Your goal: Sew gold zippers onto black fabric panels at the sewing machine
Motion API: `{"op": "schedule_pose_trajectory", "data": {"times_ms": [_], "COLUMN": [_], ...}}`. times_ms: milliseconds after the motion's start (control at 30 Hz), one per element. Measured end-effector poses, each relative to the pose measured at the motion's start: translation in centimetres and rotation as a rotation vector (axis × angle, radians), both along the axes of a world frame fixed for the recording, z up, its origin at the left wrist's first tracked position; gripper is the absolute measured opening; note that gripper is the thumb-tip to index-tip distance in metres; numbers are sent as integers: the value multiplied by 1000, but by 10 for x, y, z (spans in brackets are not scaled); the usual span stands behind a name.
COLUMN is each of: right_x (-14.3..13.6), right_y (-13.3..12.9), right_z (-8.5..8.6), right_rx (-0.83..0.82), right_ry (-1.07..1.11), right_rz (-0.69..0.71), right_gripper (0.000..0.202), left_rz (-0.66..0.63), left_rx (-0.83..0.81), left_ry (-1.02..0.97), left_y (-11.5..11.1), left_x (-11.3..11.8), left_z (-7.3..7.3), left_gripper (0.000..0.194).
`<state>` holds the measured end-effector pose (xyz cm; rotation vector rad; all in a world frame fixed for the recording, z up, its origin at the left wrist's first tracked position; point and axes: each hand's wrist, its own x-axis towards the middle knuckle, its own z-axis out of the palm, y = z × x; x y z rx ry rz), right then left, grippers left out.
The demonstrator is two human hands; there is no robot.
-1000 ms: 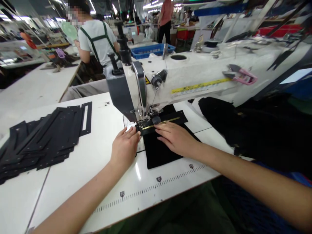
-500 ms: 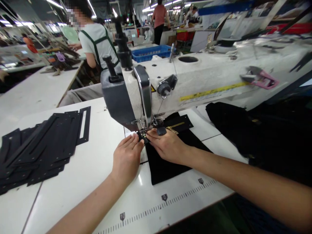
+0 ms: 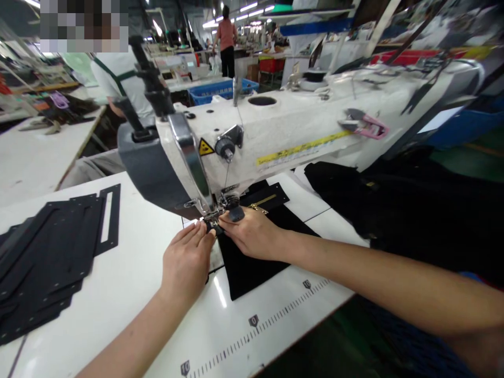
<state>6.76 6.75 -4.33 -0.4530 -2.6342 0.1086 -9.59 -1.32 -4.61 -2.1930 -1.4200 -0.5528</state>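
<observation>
A black fabric piece [image 3: 252, 275] lies on the white table under the head of a sewing machine [image 3: 244, 118]. On its far part is a black strip with a gold zipper [image 3: 264, 201] and metal pull. My left hand [image 3: 187, 260] is at the left of the presser foot [image 3: 211, 216], fingers together and thumb at the piece's edge by the needle. From the right, my right hand [image 3: 255, 233] presses on the same piece, its fingertips close to the foot. The dark tension-side knob partly covers those fingertips, and the needle point is hard to make out.
Black slotted panels [image 3: 51, 252] lie in an overlapping pile at the left. More black fabric [image 3: 394, 205] is heaped at the right. Pink-handled snippers [image 3: 368, 125] rest against the machine arm. Beyond stand a blue basket [image 3: 224, 90] and a co-worker [image 3: 126, 86]; a ruler scale marks the front edge.
The camera view has turned a little to the right, so the machine and table appear shifted left. Both hands stay on the black fabric by the presser foot, with little visible movement.
</observation>
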Motion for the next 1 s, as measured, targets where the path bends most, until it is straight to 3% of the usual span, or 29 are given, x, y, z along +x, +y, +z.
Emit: {"op": "schedule_pose_trajectory", "data": {"times_ms": [567, 1000], "right_x": [-5, -6], "right_y": [8, 4], "right_z": [-9, -12], "right_rx": [90, 0], "right_ry": [92, 143], "right_rz": [-32, -31], "right_gripper": [19, 19], "left_rz": [21, 17], "left_rx": [4, -3], "left_ry": [-33, -101], "left_y": [6, 4], "left_x": [-2, -4], "left_z": [1, -3], "left_gripper": [18, 18]}}
